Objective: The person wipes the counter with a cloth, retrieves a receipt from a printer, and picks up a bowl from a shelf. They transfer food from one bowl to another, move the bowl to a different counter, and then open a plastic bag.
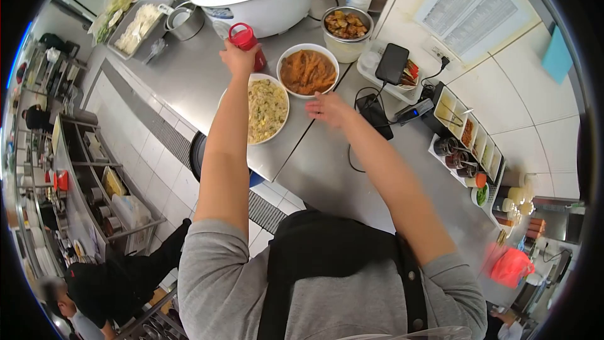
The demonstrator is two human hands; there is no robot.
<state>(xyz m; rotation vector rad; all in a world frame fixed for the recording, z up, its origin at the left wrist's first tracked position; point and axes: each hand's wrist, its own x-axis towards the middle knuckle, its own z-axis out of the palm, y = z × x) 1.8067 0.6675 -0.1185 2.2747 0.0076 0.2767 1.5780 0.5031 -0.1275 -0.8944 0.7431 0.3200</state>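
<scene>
My left hand [238, 60] is wrapped round a red bottle [244, 38] with a loop on its lid, standing on the steel counter. A white bowl of fried rice [267, 110] sits just below it, partly covered by my left forearm. Beside the rice is a white bowl of brown sauced food [308, 72], possibly chicken feet. Near that bowl's lower right rim hovers my right hand [328, 111], fingers stretched out and holding nothing. To its right a black device [375, 115] with cables lies on the counter.
Large rice cookers [251, 0] line the back. A metal bowl of browned pieces [346, 24] stands by the wall, near a phone [392, 63]. Condiment trays [469, 129] run along the right. At lower left a person in black [107, 293] stands across the aisle.
</scene>
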